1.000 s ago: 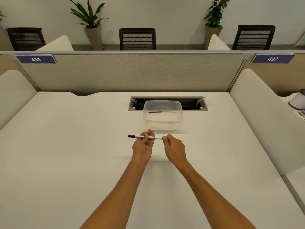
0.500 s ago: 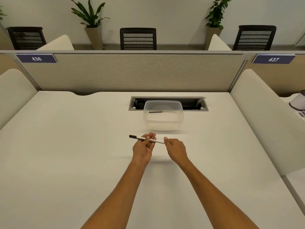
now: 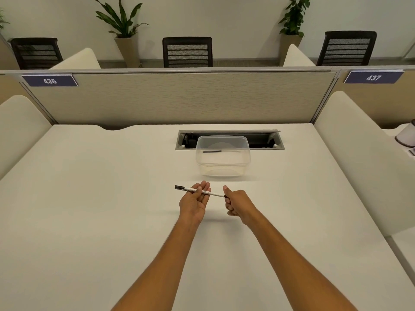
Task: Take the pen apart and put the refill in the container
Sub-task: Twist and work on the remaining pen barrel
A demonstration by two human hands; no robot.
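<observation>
A slim white pen (image 3: 215, 194) with a black left end is held level above the white desk, a little in front of the container. My left hand (image 3: 195, 203) grips its middle between thumb and fingers. My right hand (image 3: 235, 202) pinches the pen's dark right tip, with the thumb raised. The clear plastic container (image 3: 243, 168) stands just beyond the hands, open on top. Inside it lies a thin dark refill-like piece (image 3: 212, 151) near the back left.
An open cable tray (image 3: 275, 143) is sunk in the desk behind the container. Padded dividers rise at left (image 3: 20, 129) and right (image 3: 357, 158), and a fabric partition (image 3: 179, 97) closes the back. A white cup-like object (image 3: 407, 136) sits on the neighbouring desk.
The pen has tilted, its right end dropping lower. My right hand has turned at the wrist and shifted slightly right while still holding the tip.
</observation>
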